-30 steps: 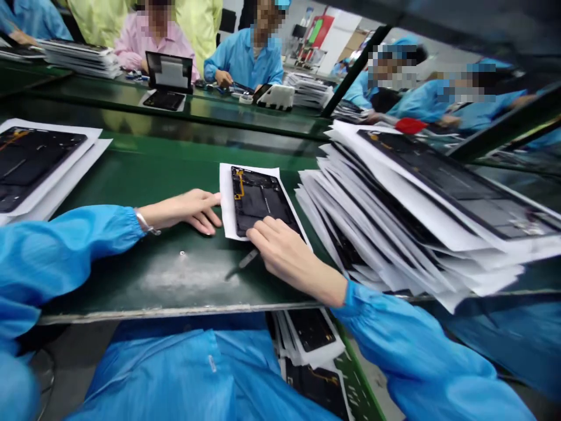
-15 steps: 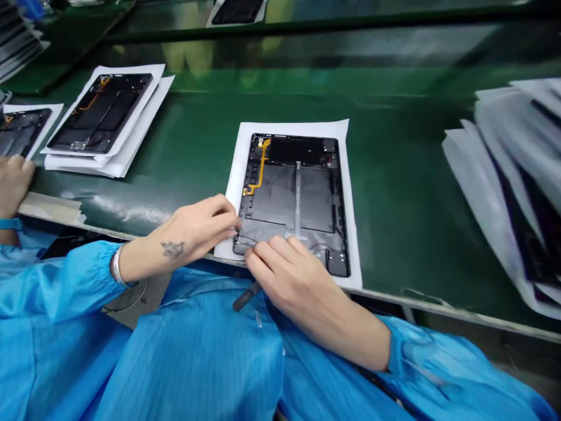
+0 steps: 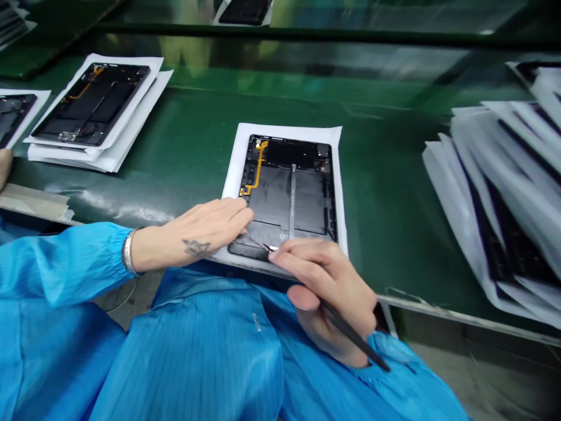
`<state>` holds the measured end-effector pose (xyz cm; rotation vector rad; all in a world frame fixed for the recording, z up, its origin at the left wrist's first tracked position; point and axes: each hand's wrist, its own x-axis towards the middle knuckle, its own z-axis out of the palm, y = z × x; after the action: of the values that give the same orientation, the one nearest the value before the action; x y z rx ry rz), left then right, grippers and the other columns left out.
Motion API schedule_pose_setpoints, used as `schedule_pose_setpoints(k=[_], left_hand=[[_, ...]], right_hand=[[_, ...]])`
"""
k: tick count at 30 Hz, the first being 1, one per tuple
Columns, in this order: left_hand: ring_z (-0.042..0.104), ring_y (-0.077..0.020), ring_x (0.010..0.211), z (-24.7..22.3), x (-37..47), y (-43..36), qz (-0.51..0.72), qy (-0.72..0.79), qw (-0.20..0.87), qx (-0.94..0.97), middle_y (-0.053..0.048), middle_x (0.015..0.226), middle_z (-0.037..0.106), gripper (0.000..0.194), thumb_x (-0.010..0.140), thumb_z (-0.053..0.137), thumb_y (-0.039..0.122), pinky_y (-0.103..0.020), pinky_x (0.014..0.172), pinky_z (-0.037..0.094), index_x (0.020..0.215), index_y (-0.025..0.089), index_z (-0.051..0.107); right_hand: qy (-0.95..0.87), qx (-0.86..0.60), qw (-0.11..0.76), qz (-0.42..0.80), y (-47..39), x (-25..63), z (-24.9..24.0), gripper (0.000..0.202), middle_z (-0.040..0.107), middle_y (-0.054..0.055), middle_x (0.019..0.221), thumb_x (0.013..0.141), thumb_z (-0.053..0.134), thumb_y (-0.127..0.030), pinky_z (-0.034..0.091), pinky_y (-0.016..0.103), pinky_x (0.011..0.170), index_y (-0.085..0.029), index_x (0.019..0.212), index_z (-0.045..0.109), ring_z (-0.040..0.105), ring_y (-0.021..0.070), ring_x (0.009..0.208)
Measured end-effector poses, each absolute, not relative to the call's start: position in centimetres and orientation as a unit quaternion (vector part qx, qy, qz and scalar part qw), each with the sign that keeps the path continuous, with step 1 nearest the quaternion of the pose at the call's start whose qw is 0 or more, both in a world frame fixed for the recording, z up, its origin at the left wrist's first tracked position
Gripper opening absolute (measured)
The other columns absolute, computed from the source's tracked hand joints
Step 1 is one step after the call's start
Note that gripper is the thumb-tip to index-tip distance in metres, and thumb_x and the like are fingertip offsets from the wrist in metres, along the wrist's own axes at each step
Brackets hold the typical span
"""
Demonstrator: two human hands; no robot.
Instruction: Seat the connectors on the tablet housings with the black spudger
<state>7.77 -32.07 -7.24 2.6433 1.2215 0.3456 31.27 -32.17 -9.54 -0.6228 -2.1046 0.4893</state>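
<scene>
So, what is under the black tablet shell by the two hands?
Under the shell lies a white sheet, some edges showing, on the green table. The shell covers the sheet's middle, so what is there cannot be seen.

Holding left arm (image 3: pixel 79 260) nearly level, reaching in from the left edge. Showing the back of left hand (image 3: pixel 214 221) upward, with a small dark tattoo (image 3: pixel 196 247) near the wrist. Curling left fingers (image 3: pixel 239 216) downward, close together, partly hiding the tips. Slanting right arm (image 3: pixel 407 374) in from the lower right. Pointing right hand (image 3: pixel 335 286) leftward, near the left but well clear of touching. Holding right thumb (image 3: pixel 303 297) below the bent fingers, spaced apart from them.
</scene>
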Motion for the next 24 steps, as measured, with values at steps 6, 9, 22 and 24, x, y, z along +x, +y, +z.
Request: schedule_pose_setpoints(k=[6,9,22,24], left_hand=[[0.058,-0.0098,0.068,-7.8,8.1,-34.0,0.272,0.500,0.300,0.766,0.002,0.080,0.059,0.007,0.102,0.049,0.024,-0.021,0.062,0.044,0.096,0.021,0.052],[0.062,-0.0093,0.068,-8.2,8.6,-34.7,0.326,0.518,0.395,0.685,0.004,0.077,0.059,0.004,0.100,0.054,0.024,-0.019,0.060,0.048,0.101,0.022,0.050],[0.066,-0.0127,0.079,-9.1,8.7,-36.2,0.401,0.517,0.130,0.745,-0.002,0.088,0.072,0.006,0.095,0.065,0.016,-0.026,0.072,0.054,0.098,0.019,0.068],[0.066,-0.0121,0.079,-9.1,8.8,-36.2,0.399,0.513,0.127,0.749,-0.002,0.088,0.072,0.006,0.095,0.065,0.015,-0.025,0.072,0.054,0.098,0.019,0.068]], right_hand=[[-0.892,-0.233,0.371,0.107,-31.5,29.6,-10.5,0.023,0.069,0.008,0.088,0.102,0.044,-0.015,0.045,0.034,0.067,-0.013,0.113,0.064,0.060,0.0190,0.078],[-0.903,-0.252,0.336,0.090,-31.4,28.3,-10.7,0.020,0.066,0.006,0.081,0.100,0.047,-0.013,0.036,0.033,0.063,-0.014,0.093,0.066,0.051,0.0175,0.073],[-0.871,-0.254,0.361,0.217,-30.9,27.6,-11.2,0.022,0.063,0.004,0.082,0.091,0.048,-0.001,0.037,0.032,0.071,-0.018,0.089,0.062,0.051,0.0177,0.078],[-0.871,-0.253,0.363,0.214,-30.9,27.5,-11.2,0.022,0.062,0.004,0.081,0.092,0.047,-0.002,0.037,0.032,0.070,-0.018,0.087,0.062,0.050,0.0176,0.077]])
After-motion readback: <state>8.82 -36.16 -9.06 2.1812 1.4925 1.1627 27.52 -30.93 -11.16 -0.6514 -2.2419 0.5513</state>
